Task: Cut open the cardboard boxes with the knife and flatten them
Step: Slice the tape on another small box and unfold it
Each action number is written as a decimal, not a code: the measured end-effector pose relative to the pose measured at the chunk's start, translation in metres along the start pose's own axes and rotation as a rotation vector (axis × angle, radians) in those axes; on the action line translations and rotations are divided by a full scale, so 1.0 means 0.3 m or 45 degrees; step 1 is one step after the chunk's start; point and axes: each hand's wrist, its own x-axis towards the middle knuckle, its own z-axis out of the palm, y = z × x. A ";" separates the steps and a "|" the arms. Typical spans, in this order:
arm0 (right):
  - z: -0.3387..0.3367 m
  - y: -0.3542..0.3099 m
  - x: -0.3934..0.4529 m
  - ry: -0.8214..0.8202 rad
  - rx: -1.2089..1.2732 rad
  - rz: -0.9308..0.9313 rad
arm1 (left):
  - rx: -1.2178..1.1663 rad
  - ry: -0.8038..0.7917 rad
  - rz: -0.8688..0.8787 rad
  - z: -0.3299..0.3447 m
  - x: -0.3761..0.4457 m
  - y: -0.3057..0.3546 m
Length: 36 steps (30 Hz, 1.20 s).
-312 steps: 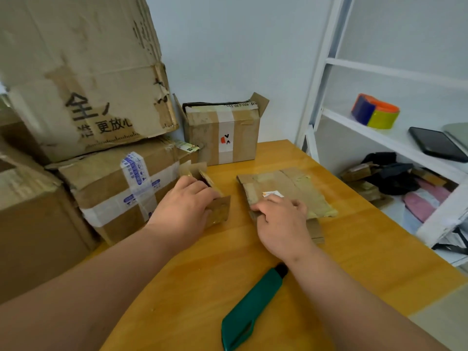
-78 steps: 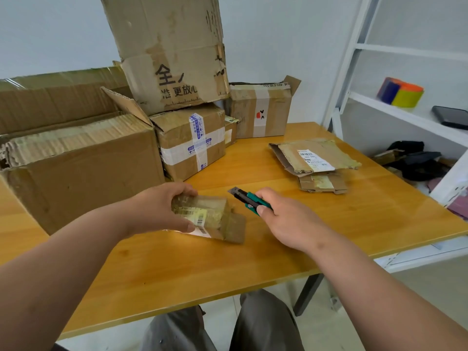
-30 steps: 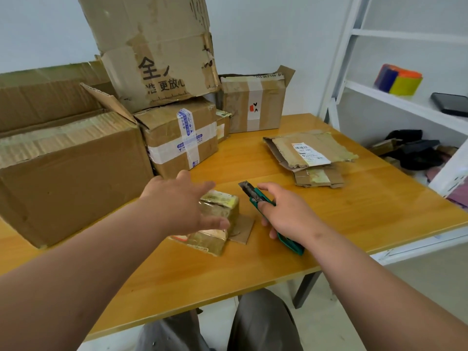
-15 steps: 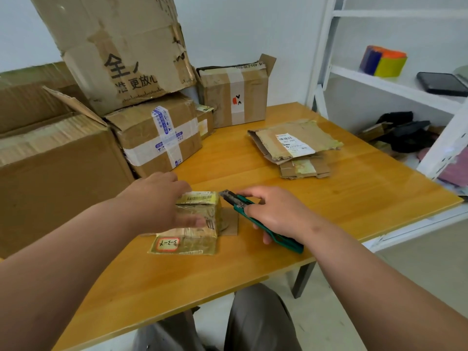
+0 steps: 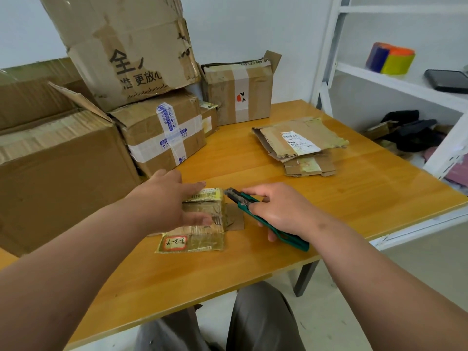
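Wooden table (image 5: 354,198): tape-wrapped small box (image 5: 202,224) under flat left hand (image 5: 162,201), right-hand fingers (image 5: 263,219) around green knife (image 5: 273,224).

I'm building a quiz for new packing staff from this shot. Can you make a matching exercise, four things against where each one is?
Things:
1. utility knife
2. small taped box
3. flattened cardboard
4. phone

Places:
A. on the white shelf
B. under the left hand
C. flat on the table's far right side
D. in the right hand

Pairs: 1-D, 2-B, 3-C, 4-A
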 end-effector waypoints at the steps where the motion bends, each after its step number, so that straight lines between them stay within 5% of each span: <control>1: 0.001 -0.001 0.000 -0.002 -0.010 -0.006 | -0.001 0.000 -0.001 0.000 -0.001 0.001; 36: 0.001 0.018 -0.053 -0.145 0.061 -0.064 | -0.024 -0.005 -0.071 0.015 0.002 0.006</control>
